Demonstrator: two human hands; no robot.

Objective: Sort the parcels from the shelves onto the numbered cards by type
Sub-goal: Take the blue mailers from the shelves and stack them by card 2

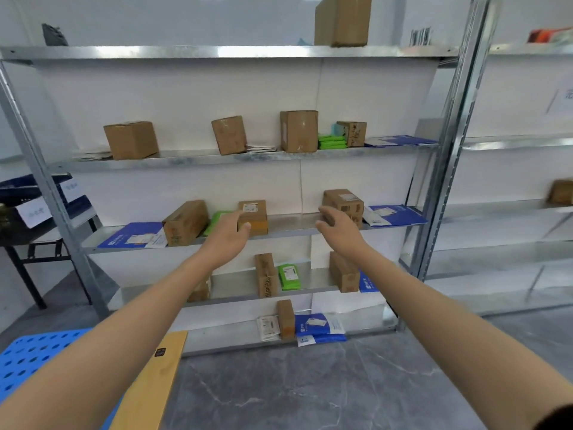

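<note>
At shelf edge (288, 232), left hand (228, 235) near box (255, 217), right hand (339, 226) apart

1. Both arms are stretched out ahead of the person, bare, rising from the lower corners and drawing closer together toward the hands.
2. The left forearm (124, 324) runs up and to the right, nearly straight at the elbow.
3. The left hand (228, 235) is back-up, its fingers extended forward and the thumb set apart.
4. The right forearm (434, 308) runs up and to the left; a dark sleeve (558, 418) shows at its near end.
5. The right hand (336, 226) is raised at about the same height, fingers loosely bent and spread, thumb apart, holding nothing.
6. The two hands are apart, not touching.
</note>
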